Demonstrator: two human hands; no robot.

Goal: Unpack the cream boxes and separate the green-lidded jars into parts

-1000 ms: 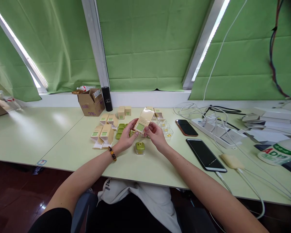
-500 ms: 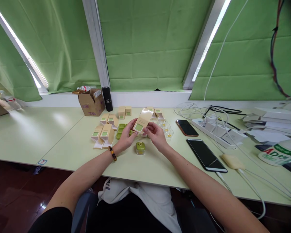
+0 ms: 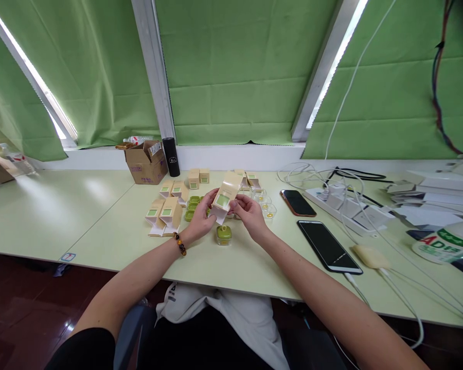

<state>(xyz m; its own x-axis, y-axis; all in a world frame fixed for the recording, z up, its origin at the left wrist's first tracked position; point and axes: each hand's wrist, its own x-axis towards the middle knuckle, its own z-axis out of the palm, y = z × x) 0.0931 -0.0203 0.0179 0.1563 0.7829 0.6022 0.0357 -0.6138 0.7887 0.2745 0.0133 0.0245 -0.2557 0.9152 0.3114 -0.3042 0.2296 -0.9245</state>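
Between my two hands is a small cream carton point(image 3: 230, 186) with a green label, its flap standing up and a white inner flap showing below. My left hand point(image 3: 201, 218) grips its left side, fingers closed. On its right edge my right hand point(image 3: 250, 216) pinches the card. Just below, a small clear jar with a green lid point(image 3: 224, 235) stands on the table. Several green lids point(image 3: 191, 208) lie behind my left hand, partly hidden. Clear pots with yellow contents point(image 3: 269, 209) sit beyond my right hand.
Folded cream cartons point(image 3: 171, 213) stand to the left, and more cartons point(image 3: 193, 179) at the back. A cardboard box point(image 3: 145, 163) and black cylinder point(image 3: 171, 157) are by the wall. Two phones, the nearer one point(image 3: 327, 245) cabled, and a power strip point(image 3: 349, 210) lie right.
The carton has gone from flat to opened out into a box shape, with its white lower flap now showing. My hands have barely shifted.
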